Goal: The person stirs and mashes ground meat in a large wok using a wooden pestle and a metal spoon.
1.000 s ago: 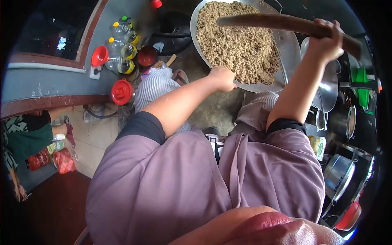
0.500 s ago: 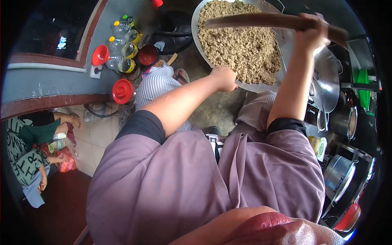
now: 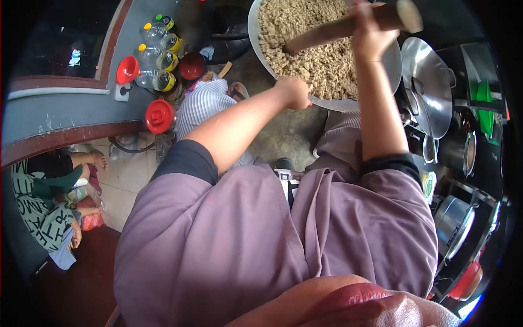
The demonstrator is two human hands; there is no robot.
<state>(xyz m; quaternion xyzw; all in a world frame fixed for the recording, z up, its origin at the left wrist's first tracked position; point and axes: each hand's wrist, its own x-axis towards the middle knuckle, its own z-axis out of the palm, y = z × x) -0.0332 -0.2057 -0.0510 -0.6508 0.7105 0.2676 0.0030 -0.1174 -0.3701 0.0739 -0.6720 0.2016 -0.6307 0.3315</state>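
A large metal wok sits at the top of the head view, filled with a crumbly, beige-brown mash. My left hand is a fist closed on the wok's near-left rim; any handle there is hidden under the fingers. With my right hand I grip a thick wooden pestle near its upper end. The pestle slants down to the left, its lower tip touching or sunk into the mash. Its round butt sticks out to the right of my hand.
On the left stand several clear bottles, a red funnel, a red lid and a dark red bowl. Another wok and a rack with pots are on the right. A person sits at lower left.
The pestle has swung from nearly level above the mash to a slant with its tip down in it. My right hand has moved left; my left hand stays on the rim.
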